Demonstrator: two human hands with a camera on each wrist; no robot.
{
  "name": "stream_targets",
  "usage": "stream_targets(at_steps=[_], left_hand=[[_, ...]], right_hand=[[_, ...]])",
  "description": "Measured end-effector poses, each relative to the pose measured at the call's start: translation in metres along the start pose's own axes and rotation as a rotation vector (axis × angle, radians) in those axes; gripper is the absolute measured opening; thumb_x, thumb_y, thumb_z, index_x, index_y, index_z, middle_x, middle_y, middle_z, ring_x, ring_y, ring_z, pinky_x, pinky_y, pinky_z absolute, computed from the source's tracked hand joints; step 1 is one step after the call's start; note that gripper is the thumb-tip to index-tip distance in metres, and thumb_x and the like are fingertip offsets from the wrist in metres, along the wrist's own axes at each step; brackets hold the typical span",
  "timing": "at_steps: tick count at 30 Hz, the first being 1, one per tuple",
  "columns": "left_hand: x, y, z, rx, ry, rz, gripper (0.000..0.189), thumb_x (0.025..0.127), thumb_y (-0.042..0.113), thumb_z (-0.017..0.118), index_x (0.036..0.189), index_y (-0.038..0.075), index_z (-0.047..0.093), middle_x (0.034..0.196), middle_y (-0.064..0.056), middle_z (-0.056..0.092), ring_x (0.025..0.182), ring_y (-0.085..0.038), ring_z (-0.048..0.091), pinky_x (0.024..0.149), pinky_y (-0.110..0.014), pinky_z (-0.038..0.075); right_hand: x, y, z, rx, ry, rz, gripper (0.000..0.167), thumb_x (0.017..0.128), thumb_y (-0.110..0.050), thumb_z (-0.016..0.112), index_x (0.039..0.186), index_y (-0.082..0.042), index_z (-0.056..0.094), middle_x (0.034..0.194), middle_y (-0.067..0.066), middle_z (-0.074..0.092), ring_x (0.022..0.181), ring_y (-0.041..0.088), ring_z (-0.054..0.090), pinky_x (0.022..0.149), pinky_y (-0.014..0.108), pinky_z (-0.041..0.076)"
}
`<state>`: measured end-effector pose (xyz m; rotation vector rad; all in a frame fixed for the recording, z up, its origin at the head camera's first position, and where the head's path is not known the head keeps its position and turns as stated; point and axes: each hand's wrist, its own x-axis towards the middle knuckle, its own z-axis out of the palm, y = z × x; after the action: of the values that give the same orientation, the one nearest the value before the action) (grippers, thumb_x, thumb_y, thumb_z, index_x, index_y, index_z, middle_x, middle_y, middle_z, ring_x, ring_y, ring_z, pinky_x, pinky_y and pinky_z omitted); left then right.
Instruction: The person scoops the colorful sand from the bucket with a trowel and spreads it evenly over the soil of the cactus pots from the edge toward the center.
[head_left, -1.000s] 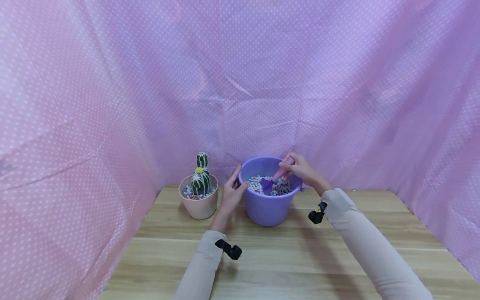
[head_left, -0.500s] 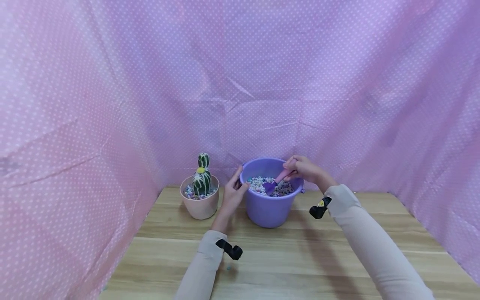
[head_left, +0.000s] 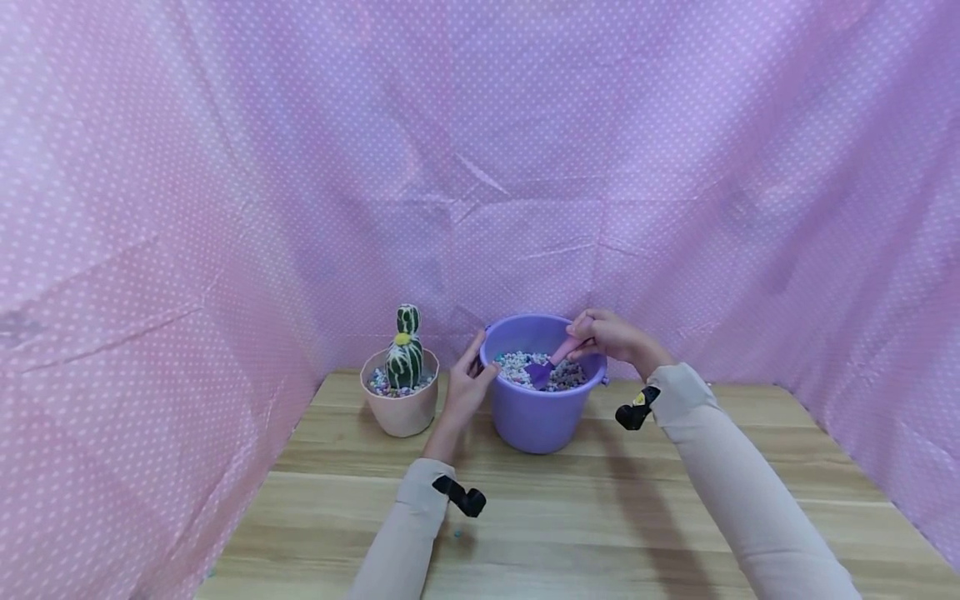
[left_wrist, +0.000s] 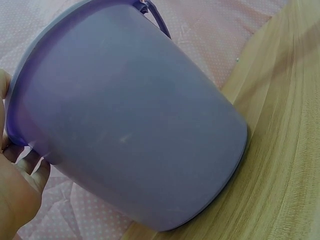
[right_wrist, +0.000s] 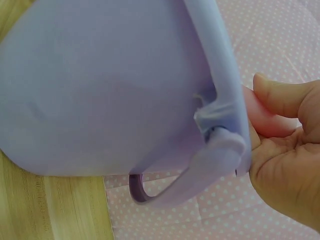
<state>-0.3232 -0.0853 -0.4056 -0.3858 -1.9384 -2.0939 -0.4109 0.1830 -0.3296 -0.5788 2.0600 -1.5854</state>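
A purple bucket (head_left: 536, 425) stands upright on the table, with small multicoloured pebbles (head_left: 517, 364) inside. My left hand (head_left: 467, 390) grips its left rim, thumb over the edge and fingers along the outer wall; the left wrist view shows these fingers curled under the rim. My right hand (head_left: 611, 337) holds the pink handle of a small toy shovel (head_left: 566, 348) above the bucket's right side. The shovel's purple blade dips into the pebbles. In the right wrist view the bucket's wall (right_wrist: 100, 90) hides the blade, and only part of the pink handle shows between thumb and fingers.
Left of the bucket stands a pale pink pot (head_left: 401, 415) with a green toy cactus (head_left: 405, 362) set in pebbles. The bucket's handle (right_wrist: 195, 175) hangs down behind it. A pink dotted cloth (head_left: 525, 167) encloses the wooden table (head_left: 547, 533).
My right hand has shifted slightly right with the shovel, and its blade has moved a little to the right in the pebbles. My left hand stays on the rim.
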Motion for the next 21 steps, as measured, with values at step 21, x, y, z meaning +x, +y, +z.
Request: stream_targets(at_steps=[21], left_hand=[[0.0048, -0.0079, -0.0013, 0.013, -0.002, -0.013, 0.069, 0.092, 0.002, 0.062, 0.155, -0.002, 0.035, 0.165, -0.017, 0.029, 0.154, -0.033, 0.028, 0.126, -0.043, 0.027]], right_hand=[[-0.0045, 0.0034, 0.0012, 0.032, 0.06, -0.033, 0.007, 0.105, -0.001, 0.042, 0.107, 0.006, 0.043, 0.102, 0.031, 0.073, 0.094, 0.03, 0.076, 0.097, 0.043, 0.06]])
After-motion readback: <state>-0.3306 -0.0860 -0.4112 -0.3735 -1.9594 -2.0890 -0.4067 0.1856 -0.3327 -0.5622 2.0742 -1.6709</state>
